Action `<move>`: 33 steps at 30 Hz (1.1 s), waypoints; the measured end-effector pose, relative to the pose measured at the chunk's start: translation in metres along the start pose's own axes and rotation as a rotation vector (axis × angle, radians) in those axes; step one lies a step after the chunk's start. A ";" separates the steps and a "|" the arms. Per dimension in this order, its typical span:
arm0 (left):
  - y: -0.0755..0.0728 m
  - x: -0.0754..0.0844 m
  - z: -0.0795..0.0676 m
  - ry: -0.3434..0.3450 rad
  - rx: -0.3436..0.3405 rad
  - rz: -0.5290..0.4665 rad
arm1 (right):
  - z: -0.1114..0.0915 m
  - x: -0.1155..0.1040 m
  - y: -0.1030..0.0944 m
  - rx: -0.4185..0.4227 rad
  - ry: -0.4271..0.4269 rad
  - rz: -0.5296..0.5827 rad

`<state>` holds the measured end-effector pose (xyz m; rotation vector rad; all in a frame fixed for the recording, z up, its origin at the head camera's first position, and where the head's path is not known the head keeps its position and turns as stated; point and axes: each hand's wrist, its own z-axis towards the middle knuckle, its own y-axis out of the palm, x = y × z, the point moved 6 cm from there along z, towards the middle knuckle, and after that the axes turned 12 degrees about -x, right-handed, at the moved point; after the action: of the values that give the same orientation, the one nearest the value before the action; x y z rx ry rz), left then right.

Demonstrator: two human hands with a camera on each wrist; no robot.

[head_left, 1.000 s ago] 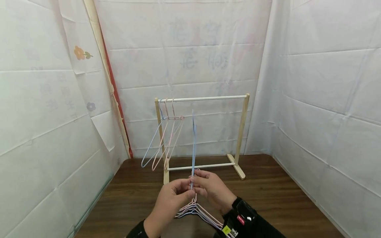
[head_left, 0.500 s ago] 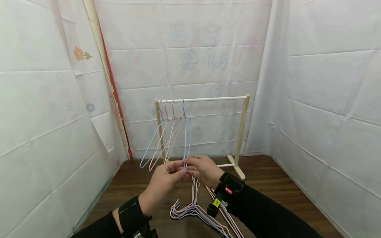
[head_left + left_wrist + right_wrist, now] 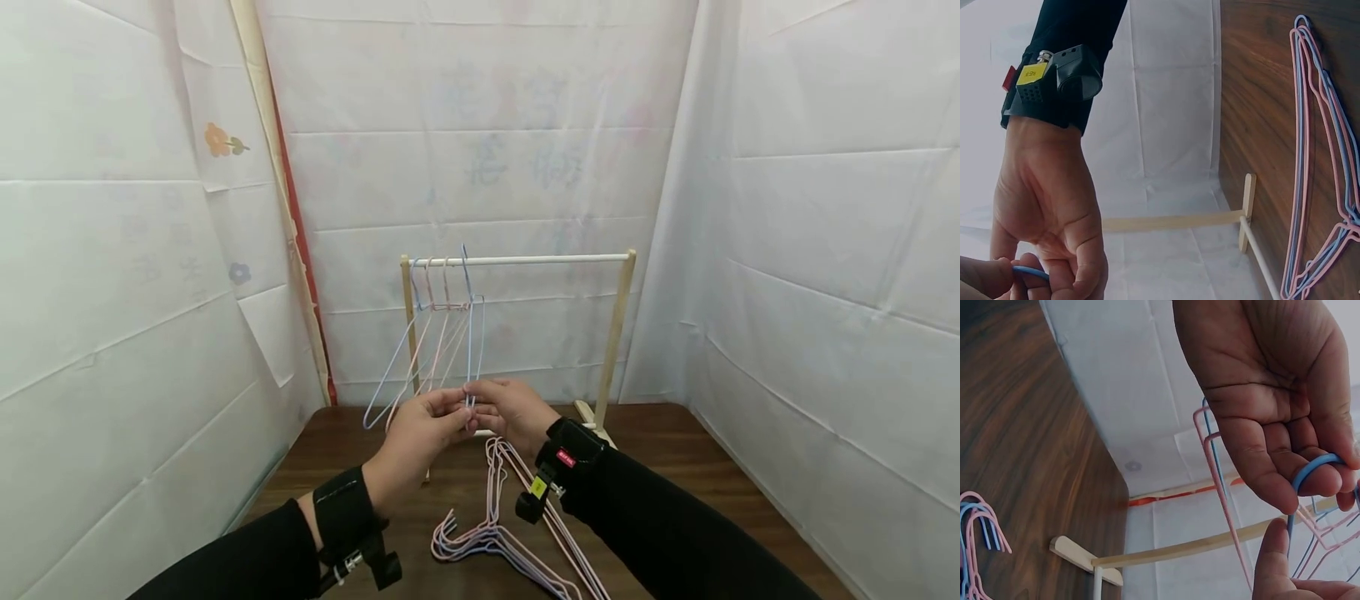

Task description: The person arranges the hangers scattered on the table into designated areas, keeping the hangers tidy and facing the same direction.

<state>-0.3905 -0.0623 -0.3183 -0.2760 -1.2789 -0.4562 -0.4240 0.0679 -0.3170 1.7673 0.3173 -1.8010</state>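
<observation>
A light blue clothes hanger [image 3: 470, 342] stands upright and nearly edge-on between my hands, its hook overlapping the rack's white top rod [image 3: 547, 260] in the head view. My left hand [image 3: 416, 437] pinches its near end between thumb and fingers. Right beside it, my right hand [image 3: 521, 412] pinches the same end. Up close, the right wrist view shows the blue bend of the hanger [image 3: 1316, 467] at the fingertips. Left of it on the rod hang a blue hanger [image 3: 384, 379] and two pink hangers, one of them the pink hanger [image 3: 438, 350].
Several pink and blue hangers [image 3: 491, 533] lie in a pile on the brown wooden table [image 3: 720, 517], below my hands. The rack's wooden right post [image 3: 617, 333] stands farther back. White curtains [image 3: 817, 275] surround the table on three sides.
Both hands have raised the blue hanger and carried it forward and left, bringing its hook up to the rod. Over the last half second it has barely moved, while the head view has shifted slightly.
</observation>
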 end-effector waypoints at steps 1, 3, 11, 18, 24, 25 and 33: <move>-0.001 -0.001 0.001 -0.002 0.002 -0.006 | 0.001 0.001 -0.001 0.006 0.004 0.002; -0.002 -0.003 0.002 -0.004 0.005 -0.012 | 0.003 0.003 -0.002 0.011 0.011 0.005; -0.005 -0.006 0.007 0.004 -0.005 0.014 | 0.013 0.008 -0.008 0.002 0.020 0.018; -0.007 -0.009 0.008 -0.015 -0.030 0.013 | 0.019 0.014 -0.011 -0.021 0.027 0.046; -0.007 -0.012 0.011 -0.014 -0.040 -0.008 | 0.022 0.017 -0.012 -0.022 0.018 0.066; -0.007 -0.013 0.012 -0.016 -0.038 -0.013 | 0.022 0.017 -0.013 -0.015 0.019 0.069; -0.008 -0.017 0.012 -0.028 -0.015 -0.006 | 0.021 0.021 -0.018 0.031 0.035 0.082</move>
<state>-0.4085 -0.0604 -0.3320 -0.2922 -1.3045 -0.4692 -0.4497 0.0654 -0.3398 1.8085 0.2285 -1.7277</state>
